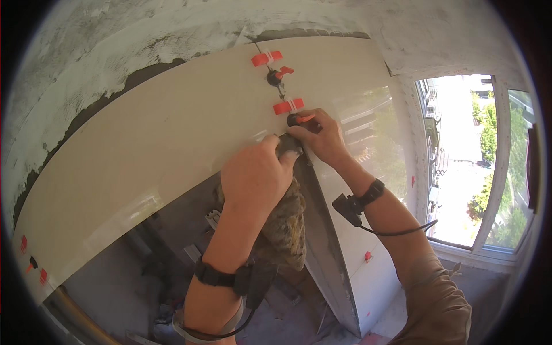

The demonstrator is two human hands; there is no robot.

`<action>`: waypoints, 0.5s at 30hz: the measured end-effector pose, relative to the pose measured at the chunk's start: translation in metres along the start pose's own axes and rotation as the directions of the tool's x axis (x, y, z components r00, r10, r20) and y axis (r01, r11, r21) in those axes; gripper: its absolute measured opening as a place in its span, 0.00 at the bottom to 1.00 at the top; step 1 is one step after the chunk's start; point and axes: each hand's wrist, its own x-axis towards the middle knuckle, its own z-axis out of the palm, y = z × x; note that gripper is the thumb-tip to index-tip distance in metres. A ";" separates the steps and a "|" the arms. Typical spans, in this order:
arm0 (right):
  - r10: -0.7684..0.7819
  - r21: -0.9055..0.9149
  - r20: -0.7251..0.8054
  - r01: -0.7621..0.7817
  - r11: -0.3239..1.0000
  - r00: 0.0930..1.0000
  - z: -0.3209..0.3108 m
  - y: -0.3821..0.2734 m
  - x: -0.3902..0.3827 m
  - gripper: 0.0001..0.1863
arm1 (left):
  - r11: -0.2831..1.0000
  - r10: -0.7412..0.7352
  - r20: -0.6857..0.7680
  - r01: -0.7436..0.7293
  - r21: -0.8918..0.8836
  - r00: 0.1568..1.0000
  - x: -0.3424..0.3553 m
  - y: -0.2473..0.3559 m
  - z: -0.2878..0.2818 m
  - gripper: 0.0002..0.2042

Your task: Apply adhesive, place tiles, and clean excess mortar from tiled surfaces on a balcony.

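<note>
At the centre of the frame our left hand [256, 178] is closed around a dirty, mottled rag [287, 221], pressing its top end against the joint between two glossy cream wall tiles. The rag hangs down below our fist toward the lower middle. Just to the right and slightly above, our right hand [322, 135] pinches the lower black levelling cap with an orange handle [300, 119], fingers curled tight on it, right on the joint line.

Further up the same joint sit an orange wedge clip [288, 106], a second black cap [277, 76] and another orange clip [267, 58], all seated. Both large tiles [149, 144] look set in place, so we judge the laying here done and the cleaning and tightening of the joint under way. Above them, in the upper left, bare grey plaster wall [115, 34] remains untiled. At the right edge a window [471, 161] shows trees outside.
</note>
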 end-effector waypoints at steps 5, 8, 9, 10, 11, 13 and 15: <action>-0.208 0.043 -0.015 0.209 0.977 0.978 0.008 0.010 0.009 0.14 | 0.964 -0.046 0.167 0.000 0.267 0.985 0.057 0.040 0.010 0.18; -0.277 0.008 -0.026 0.278 0.961 0.960 0.000 0.022 0.015 0.13 | 0.939 -0.074 0.248 -0.016 0.344 0.966 0.073 0.049 0.029 0.17; -0.302 -0.022 -0.030 0.302 0.953 0.953 -0.004 0.026 0.017 0.12 | 0.937 -0.079 0.250 -0.014 0.348 0.965 0.075 0.051 0.035 0.17; -0.341 -0.018 -0.037 0.341 0.940 0.939 0.000 0.017 0.020 0.11 | 0.923 -0.060 0.226 -0.032 0.384 0.972 0.074 0.050 0.026 0.17; -0.352 0.024 -0.041 0.353 0.935 0.935 0.003 0.008 0.021 0.11 | 0.906 -0.042 0.203 -0.048 0.420 0.978 0.072 0.049 0.016 0.16; -0.336 0.013 -0.005 0.336 0.942 0.942 0.000 0.015 0.023 0.10 | 0.879 -0.040 0.225 -0.073 0.471 0.974 0.072 0.054 0.018 0.15; -0.338 -0.014 -0.004 0.338 0.941 0.941 -0.003 0.045 0.023 0.11 | 0.873 -0.016 0.275 -0.121 0.472 0.961 0.078 0.053 0.044 0.14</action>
